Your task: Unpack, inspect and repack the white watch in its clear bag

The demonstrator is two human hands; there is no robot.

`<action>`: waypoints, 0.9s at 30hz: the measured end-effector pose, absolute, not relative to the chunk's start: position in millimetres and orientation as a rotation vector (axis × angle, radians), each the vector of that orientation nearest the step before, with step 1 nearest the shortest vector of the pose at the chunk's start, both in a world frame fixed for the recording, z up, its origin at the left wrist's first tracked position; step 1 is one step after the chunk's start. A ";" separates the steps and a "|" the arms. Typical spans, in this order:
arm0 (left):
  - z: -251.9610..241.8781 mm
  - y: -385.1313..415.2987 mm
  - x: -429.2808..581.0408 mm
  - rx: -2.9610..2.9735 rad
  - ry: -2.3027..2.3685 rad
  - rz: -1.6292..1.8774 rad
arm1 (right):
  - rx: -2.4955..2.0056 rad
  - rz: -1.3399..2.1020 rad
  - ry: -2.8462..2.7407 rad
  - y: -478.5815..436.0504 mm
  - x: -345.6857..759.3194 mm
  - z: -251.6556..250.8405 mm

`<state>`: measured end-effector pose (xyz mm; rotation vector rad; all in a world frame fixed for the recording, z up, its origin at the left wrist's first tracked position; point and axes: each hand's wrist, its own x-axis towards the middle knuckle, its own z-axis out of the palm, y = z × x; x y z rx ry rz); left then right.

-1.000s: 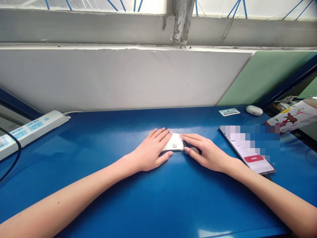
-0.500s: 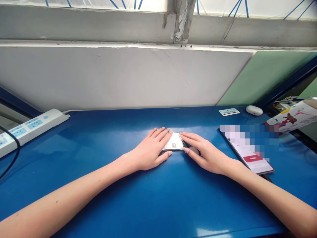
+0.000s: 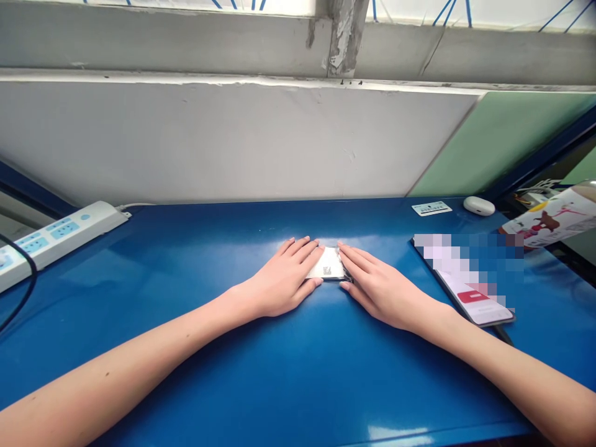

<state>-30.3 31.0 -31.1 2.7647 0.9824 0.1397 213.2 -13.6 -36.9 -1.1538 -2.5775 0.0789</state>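
A small flat white packet [image 3: 327,264] with a printed square code lies on the blue table between my two hands. Its wrapper looks shiny at the right end, and dark along the front edge. Stretched out flat, my left hand [image 3: 287,278] covers the packet's left part, thumb along the near side. My right hand [image 3: 379,282] rests at the packet's right end with its fingers extended and laid close together, the thumb apart near the front corner. Both ends of the packet are hidden under the fingers.
A phone [image 3: 459,279], partly blurred out, lies right of my right hand. Behind it are a white card [image 3: 432,208] and a white earbud case [image 3: 479,206]. A printed container [image 3: 554,217] leans at the right edge. At the left lies a power strip [image 3: 65,233] with a black cable [image 3: 33,273].
My right hand has flattened and its fingers cover the packet's right end more closely; the dark, rounded bit beneath it no longer shows. My left hand stays almost still.
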 end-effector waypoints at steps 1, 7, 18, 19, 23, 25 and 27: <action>-31.1 31.0 -30.2 2.765 0.980 0.148 | -1.159 0.032 -2.589 -14.8 211.4 -36.3; -33.2 31.5 -30.0 2.764 0.970 0.161 | -1.140 0.074 -2.572 -13.3 210.5 -33.9; -37.8 31.8 -28.4 2.749 0.976 0.160 | -1.133 0.033 -2.551 -11.9 198.8 -39.3; -38.2 31.4 -28.0 2.747 0.986 0.155 | -1.132 0.029 -2.558 -11.4 198.7 -39.1; -40.5 30.0 -26.8 2.750 1.016 0.153 | -1.107 0.006 -2.607 -8.2 200.4 -37.6; -41.3 29.7 -26.5 2.751 1.013 0.162 | -1.079 -0.005 -2.613 -6.7 200.8 -36.9; -41.2 29.6 -26.1 2.751 1.009 0.162 | -1.067 -0.027 -2.611 -5.8 200.7 -36.7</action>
